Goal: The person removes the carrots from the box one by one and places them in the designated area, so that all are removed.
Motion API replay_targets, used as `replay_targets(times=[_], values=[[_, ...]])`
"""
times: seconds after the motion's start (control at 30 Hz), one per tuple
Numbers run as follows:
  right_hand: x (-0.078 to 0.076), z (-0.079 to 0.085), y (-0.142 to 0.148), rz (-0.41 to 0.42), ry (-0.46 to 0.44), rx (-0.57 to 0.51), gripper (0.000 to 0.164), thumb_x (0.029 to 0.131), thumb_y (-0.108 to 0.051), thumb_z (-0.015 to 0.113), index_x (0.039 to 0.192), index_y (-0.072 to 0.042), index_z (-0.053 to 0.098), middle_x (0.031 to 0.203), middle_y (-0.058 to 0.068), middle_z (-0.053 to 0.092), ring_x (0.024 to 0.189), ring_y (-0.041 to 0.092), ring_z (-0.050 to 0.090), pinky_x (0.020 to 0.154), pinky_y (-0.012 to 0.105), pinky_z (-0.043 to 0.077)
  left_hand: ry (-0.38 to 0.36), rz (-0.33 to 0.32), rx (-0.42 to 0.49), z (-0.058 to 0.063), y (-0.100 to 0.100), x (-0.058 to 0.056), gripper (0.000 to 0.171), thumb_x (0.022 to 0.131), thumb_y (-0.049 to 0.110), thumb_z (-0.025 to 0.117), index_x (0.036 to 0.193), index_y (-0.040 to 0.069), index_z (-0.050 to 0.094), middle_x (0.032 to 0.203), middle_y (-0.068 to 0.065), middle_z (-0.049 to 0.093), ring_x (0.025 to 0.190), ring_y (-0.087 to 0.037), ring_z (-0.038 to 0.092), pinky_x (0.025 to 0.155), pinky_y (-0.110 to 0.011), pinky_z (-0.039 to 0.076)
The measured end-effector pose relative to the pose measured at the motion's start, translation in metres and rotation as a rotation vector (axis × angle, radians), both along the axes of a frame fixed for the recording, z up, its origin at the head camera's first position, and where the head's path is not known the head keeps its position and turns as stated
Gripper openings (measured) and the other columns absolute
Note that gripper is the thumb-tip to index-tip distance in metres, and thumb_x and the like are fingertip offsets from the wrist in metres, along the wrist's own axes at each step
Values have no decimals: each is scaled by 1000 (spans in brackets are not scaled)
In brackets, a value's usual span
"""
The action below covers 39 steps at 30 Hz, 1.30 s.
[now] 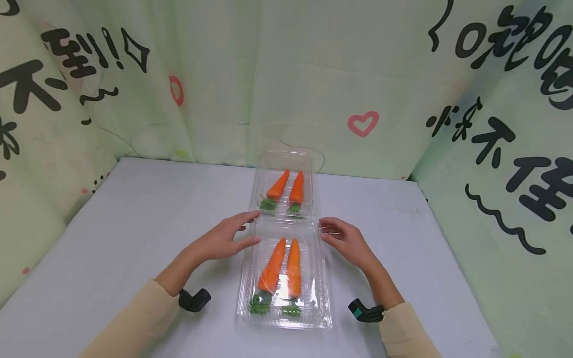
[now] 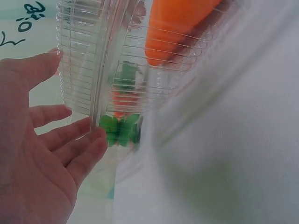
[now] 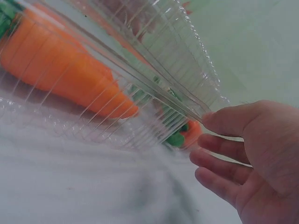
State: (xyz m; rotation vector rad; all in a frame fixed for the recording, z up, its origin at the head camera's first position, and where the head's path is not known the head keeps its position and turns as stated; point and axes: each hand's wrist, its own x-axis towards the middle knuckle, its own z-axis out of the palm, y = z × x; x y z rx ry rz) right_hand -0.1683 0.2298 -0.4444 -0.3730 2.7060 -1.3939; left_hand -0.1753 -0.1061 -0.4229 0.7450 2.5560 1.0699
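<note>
A clear plastic clamshell box [image 1: 324, 298], its lid down, lies on the table with two orange carrots [image 1: 272, 268] and their green tops inside. At its far left corner is my left hand [image 1: 230, 236]. In the left wrist view its thumb is beside the lid and its fingertips [image 2: 99, 135] are at the rim, fingers fairly straight. My right hand [image 1: 346, 241] is at the far right corner. The right wrist view shows its thumb [image 3: 212, 122] on the rim with the index finger just below, pinching the edge.
Directly behind stands another clear plastic box [image 1: 311, 209] holding two carrots [image 1: 297, 187]. The white table [image 1: 179, 194] extends to both sides. Pale green curtains [image 1: 304, 94] with black lettering and red hearts enclose the back and sides.
</note>
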Motion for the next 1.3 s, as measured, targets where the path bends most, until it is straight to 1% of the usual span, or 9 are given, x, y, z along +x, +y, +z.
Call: replay_targets(times=[0.2, 0.3, 0.43, 0.7, 0.83, 1.0, 1.07, 1.17, 1.3], values=[[-3, -2, -1, 4, -54, -81, 44, 92, -20, 66, 132, -6, 56, 129, 15, 61, 117, 31, 61, 96, 38, 50, -4, 27, 36, 0, -2, 3, 69, 93, 41, 60, 151, 16, 32, 154, -11, 37, 132, -34, 48, 98, -48, 49], [-5, -4, 1, 1, -74, -115, 43, 92, -21, 66, 132, -7, 56, 130, 14, 61, 118, 31, 60, 96, 36, 50, 1, 42, 72, -1, -3, 7, 69, 93, 41, 61, 151, 16, 32, 154, -11, 36, 136, -33, 43, 99, -47, 49], [-8, -7, 1, -10, -93, -152, 43, 92, -21, 66, 131, -7, 57, 131, 16, 60, 117, 31, 61, 96, 33, 51, -20, 58, 110, 1, -2, 13, 74, 90, 42, 64, 151, 16, 31, 155, -11, 34, 138, -33, 40, 98, -47, 49], [-10, -8, -1, -8, -134, -199, 42, 93, -20, 65, 132, -7, 56, 132, 16, 60, 117, 29, 61, 94, 22, 50, -71, 73, 107, 1, 0, 19, 82, 87, 44, 67, 152, 14, 27, 156, -11, 32, 133, -34, 48, 96, -47, 50], [-11, -10, -2, 1, -148, -234, 43, 92, -20, 65, 132, -5, 56, 132, 17, 59, 115, 23, 63, 93, 20, 50, -90, 78, 133, -2, 0, 20, 83, 87, 40, 69, 153, 13, 27, 157, -12, 32, 132, -36, 49, 96, -46, 50], [-13, -15, -2, 20, -158, -285, 42, 93, -17, 64, 131, -3, 55, 129, 18, 61, 105, 5, 64, 89, 16, 50, -146, 102, 201, -8, 1, 19, 83, 85, 35, 73, 152, 16, 28, 157, -10, 32, 136, -35, 44, 95, -42, 52], [-14, -15, -1, 31, -164, -307, 41, 93, -15, 63, 131, -2, 55, 127, 17, 62, 102, 0, 64, 88, 15, 50, -179, 105, 238, -11, 1, 18, 83, 85, 34, 74, 152, 17, 28, 157, -9, 31, 136, -36, 44, 94, -41, 52], [-13, -15, -2, 43, -186, -333, 41, 94, -14, 61, 132, -1, 53, 125, 16, 62, 101, 0, 64, 87, 16, 51, -210, 103, 283, -14, 0, 16, 82, 84, 33, 74, 152, 20, 29, 158, -9, 30, 136, -36, 44, 95, -41, 52], [-12, -12, -4, 23, -246, -371, 41, 94, -14, 61, 132, -3, 52, 127, 19, 61, 101, 3, 65, 87, 21, 53, -231, 93, 319, -17, -1, 15, 82, 85, 32, 74, 152, 20, 28, 158, -8, 29, 137, -36, 43, 96, -42, 51]])
